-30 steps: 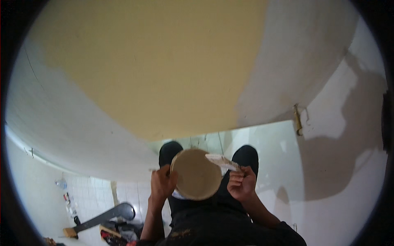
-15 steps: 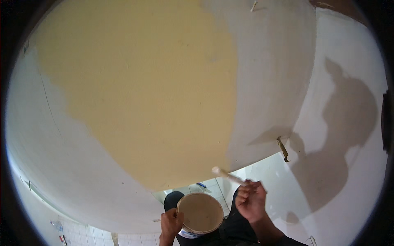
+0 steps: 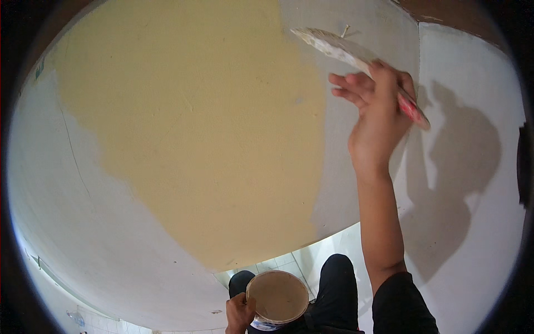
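A flat paintbrush [image 3: 336, 48], its bristles pale with paint and its handle partly red, is pinched in my right hand [image 3: 382, 108]. I hold it up before the upper right of the wall, bristles pointing left, near the right border of the yellow painted patch [image 3: 200, 128]. Whether the bristles touch the wall, I cannot tell. Low in the view, my left hand [image 3: 240, 313] grips the left rim of a round paint bucket [image 3: 268, 324]. Beige-brown paint [image 3: 277, 298] shows inside it, between my knees.
Bare whitish-grey wall [image 3: 342, 150] borders the yellow patch, meeting a white side wall [image 3: 473, 234] at a corner. A small peg [image 3: 346, 30] sticks out near the brush. A thin crack [image 3: 73, 146] runs down the left. Floor tiles [image 3: 285, 259] show below the wall's lower edge.
My right hand has risen with the paintbrush from beside the bucket to the upper right of the wall. My left hand and the bucket stay low, slightly shifted in view.
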The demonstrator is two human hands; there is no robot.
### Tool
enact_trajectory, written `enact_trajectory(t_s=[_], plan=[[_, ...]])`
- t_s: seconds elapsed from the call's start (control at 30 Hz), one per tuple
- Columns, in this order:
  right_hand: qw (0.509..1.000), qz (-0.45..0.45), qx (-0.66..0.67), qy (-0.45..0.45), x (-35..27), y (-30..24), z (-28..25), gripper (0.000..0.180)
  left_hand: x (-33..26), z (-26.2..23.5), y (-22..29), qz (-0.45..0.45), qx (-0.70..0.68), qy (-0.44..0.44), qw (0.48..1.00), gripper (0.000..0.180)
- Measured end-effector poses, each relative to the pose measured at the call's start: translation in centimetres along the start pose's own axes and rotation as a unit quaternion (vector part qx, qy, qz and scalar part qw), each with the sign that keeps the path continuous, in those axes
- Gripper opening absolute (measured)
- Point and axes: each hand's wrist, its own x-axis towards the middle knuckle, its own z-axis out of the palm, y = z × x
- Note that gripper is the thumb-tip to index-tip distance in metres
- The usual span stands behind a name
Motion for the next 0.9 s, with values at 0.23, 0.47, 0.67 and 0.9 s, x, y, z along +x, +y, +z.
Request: enact_trajectory(t_s=[0.23,0.47,0.67,0.9], plan=[[0.998,-0.018,-0.066,-0.006,-1.1,2.8,2.3,0.013,-0.1,-0.4,0.1,-0.003,0.012,0.005,1.000,0.035],[0.962,-0.134,-0.194,-0.139,1.1,1.4,1.5,0.015,0.2,-0.4,1.3,-0.013,0.021,0.001,1.000,0.031],[0.944,-0.027,-0.278,-0.176,1.3,-0.5,-0.3,0.015,0.8,-0.1,1.3,0.029,0.044,-0.004,0.999,0.034],[0.971,0.020,-0.202,-0.129,-9.7,3.5,-7.8,0.016,0.7,0.3,0.7,0.021,0.029,0.006,0.999,0.029]])
